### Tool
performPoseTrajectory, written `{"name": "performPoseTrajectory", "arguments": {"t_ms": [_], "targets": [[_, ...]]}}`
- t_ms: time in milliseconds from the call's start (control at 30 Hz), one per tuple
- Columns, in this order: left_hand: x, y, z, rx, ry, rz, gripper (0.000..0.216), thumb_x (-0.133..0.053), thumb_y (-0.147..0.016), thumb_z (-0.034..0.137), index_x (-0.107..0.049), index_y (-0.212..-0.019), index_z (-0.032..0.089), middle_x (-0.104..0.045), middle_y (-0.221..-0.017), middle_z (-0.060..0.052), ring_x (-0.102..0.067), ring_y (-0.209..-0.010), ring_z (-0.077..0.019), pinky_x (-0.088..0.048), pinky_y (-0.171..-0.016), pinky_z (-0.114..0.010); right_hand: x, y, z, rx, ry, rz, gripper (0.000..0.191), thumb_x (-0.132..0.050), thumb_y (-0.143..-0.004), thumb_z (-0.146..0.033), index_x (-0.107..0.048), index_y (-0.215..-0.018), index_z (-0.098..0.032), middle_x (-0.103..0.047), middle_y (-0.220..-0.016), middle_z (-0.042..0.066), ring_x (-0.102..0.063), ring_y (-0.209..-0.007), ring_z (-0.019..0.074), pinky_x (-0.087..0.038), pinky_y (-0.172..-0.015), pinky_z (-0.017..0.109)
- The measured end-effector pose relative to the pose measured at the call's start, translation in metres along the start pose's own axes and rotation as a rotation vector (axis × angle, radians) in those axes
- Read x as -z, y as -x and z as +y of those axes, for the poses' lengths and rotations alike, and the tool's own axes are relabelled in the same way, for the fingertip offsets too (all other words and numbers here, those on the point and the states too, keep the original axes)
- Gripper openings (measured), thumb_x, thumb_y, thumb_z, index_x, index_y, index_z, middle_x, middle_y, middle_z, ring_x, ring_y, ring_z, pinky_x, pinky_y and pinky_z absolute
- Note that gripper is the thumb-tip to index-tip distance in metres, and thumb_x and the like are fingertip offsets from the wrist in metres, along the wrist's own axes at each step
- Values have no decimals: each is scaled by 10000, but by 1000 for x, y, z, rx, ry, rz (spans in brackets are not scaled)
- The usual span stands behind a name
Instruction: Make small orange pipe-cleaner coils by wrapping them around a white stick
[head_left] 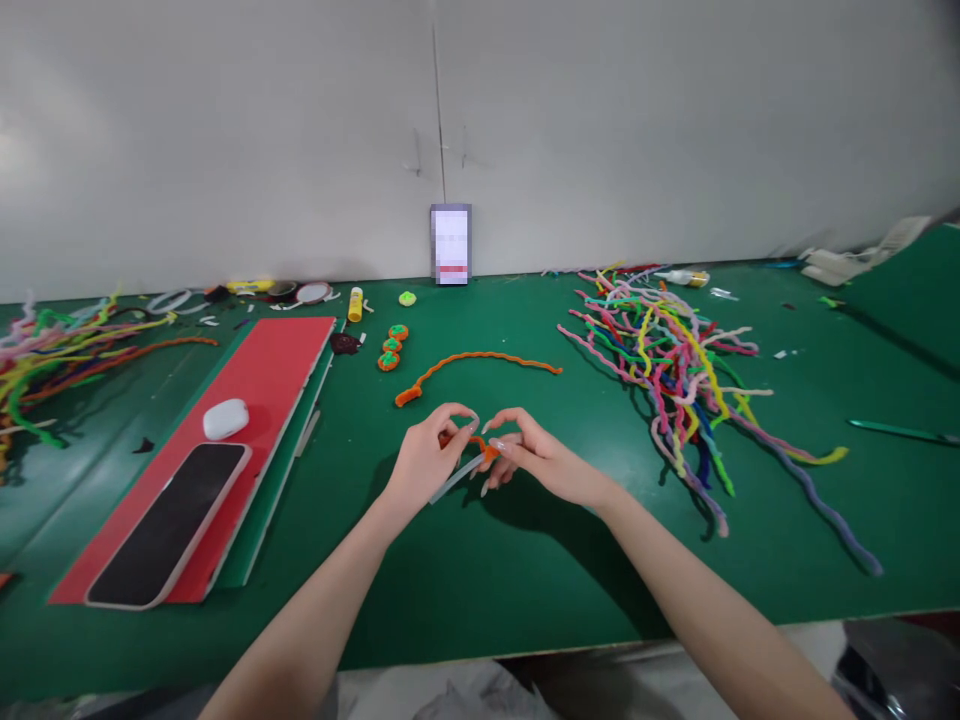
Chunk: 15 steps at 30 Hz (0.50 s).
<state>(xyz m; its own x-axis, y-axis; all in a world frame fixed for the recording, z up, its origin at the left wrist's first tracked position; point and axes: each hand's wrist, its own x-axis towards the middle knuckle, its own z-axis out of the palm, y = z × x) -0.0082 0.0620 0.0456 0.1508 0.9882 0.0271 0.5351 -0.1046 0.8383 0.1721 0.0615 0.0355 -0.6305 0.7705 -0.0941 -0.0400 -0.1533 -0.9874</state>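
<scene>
Over the middle of the table, my left hand (pixel 431 448) and my right hand (pixel 544 465) are close together, fingers pinched on an orange pipe cleaner (pixel 489 454). A pale, narrow stick (pixel 456 480) slants down from the orange piece between the hands; which fingers hold it, I cannot tell. Just beyond them lies another orange pipe cleaner (pixel 487 355), its left end wound into a short thick coil (pixel 408 396). Three small orange rounds with green tops (pixel 391 346) sit in a row behind my left hand.
Loose multicoloured pipe cleaners (pixel 675 370) spread on the right, with another bunch (pixel 67 350) at far left. A red board (pixel 277 370) carries a phone (pixel 169 525) and a white case (pixel 226 419). A lit screen (pixel 451 245) leans on the wall; a glue stick (pixel 355 304) stands nearby.
</scene>
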Motion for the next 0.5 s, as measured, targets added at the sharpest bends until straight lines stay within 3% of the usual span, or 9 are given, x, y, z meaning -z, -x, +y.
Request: {"name": "performPoseTrajectory", "arguments": {"t_ms": [233, 500], "targets": [[-1, 2, -3, -46, -112, 80, 200, -431, -833, 310, -557, -963, 224, -507, -557, 40, -428, -460, -93, -315, -468, -194, -6, -3, 7, -36, 28, -19, 414, -421, -877, -360, -324, -1243, -193, -604, -976, 84, -635, -706, 122, -489, -653, 280], [-3, 4, 3, -72, -11, 131, 197, -465, -823, 327, -593, -932, 224, -549, -587, 28, -452, -471, -90, -348, -487, -187, -2, -2, 8, -63, -32, -156, 396, -396, -880, -408, -465, -1145, -122, -649, -866, 87, -624, -676, 114, -473, -647, 263]]}}
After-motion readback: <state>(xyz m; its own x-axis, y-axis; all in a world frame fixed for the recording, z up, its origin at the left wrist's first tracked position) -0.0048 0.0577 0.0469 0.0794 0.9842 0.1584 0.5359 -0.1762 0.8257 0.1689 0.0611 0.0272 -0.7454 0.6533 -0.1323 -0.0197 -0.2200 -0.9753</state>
